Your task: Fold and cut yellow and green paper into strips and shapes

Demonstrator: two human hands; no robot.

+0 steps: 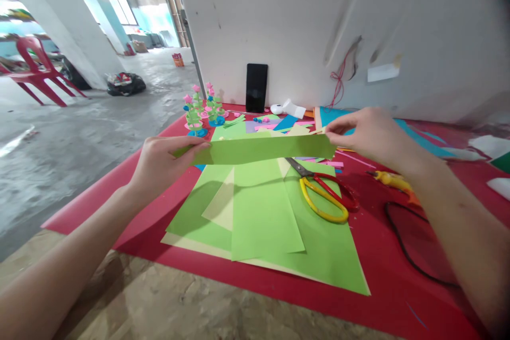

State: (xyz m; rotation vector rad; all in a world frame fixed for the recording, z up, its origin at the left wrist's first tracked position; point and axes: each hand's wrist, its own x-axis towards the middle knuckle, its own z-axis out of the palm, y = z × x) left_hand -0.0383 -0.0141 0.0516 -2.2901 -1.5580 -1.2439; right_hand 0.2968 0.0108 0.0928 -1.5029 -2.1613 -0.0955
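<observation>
Currently, left hand (165, 162) and right hand (366, 130) pinch opposite ends of a long green paper strip (266, 150), above light-green paper sheets (258, 218) on the red-covered bench (143, 236). Strip's likely light, bendy, easily creased; best taken by its short ends.

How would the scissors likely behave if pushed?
The scissors would probably slide rather than roll, since they lie flat with wide looped handles. They might drag the loose green paper beneath. Their dark blades look metallic, so probably stiff.
</observation>
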